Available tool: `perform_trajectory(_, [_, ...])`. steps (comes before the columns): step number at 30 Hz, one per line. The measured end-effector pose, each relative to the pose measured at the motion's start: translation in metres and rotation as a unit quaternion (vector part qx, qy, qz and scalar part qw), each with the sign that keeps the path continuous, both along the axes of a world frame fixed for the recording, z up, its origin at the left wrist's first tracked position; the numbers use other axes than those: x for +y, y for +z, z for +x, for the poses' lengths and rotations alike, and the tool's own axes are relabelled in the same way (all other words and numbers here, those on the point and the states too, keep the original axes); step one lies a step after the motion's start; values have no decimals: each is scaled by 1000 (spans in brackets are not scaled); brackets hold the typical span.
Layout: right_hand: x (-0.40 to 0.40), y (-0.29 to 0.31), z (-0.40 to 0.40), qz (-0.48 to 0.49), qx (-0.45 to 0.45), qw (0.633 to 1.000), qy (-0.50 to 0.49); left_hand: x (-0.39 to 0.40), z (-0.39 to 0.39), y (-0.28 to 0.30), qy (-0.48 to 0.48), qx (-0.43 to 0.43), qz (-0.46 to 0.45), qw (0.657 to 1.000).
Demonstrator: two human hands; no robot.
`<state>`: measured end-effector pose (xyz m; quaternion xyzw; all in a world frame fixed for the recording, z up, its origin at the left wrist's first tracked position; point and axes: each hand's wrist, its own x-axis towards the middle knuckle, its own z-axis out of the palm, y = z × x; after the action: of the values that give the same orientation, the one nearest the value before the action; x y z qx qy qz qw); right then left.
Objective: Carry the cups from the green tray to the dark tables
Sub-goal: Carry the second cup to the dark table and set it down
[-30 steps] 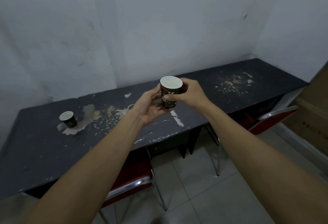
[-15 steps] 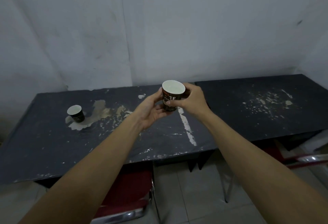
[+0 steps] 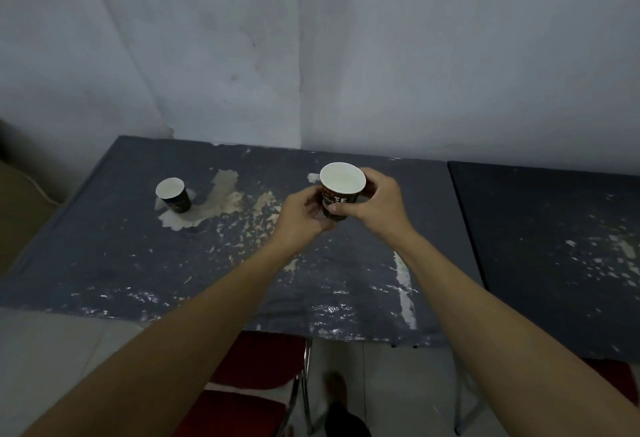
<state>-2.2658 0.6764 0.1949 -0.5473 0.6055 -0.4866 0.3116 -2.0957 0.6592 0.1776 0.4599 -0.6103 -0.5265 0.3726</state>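
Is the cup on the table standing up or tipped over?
Standing up. The cup on the table sits on its base with its open white mouth facing upward.

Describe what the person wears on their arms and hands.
Nothing shows on either arm. The left hand and the right hand are bare: no gloves, rings, watch or bands in view. Both forearms are uncovered right down to the bottom edge of the picture, with no sleeve or cuff visible. There are no markings on them.

"Coffee" and large letters "EE" on the held cup (image 3: 337, 199).
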Motion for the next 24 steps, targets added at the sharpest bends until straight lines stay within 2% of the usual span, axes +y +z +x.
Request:
perform_trajectory(8, [-71,-54,-16,37,-19,997,66,-63,-18,-50,73,-54,-40,995])
perform_trajectory(17, [-120,-128,-4,93,-42,992,80,-105,-9,-117,105,-130,5,986])
perform_trajectory(24, [-146,-177,12,125,-39,989,70,-129,-5,-162,127,-139,43,981])
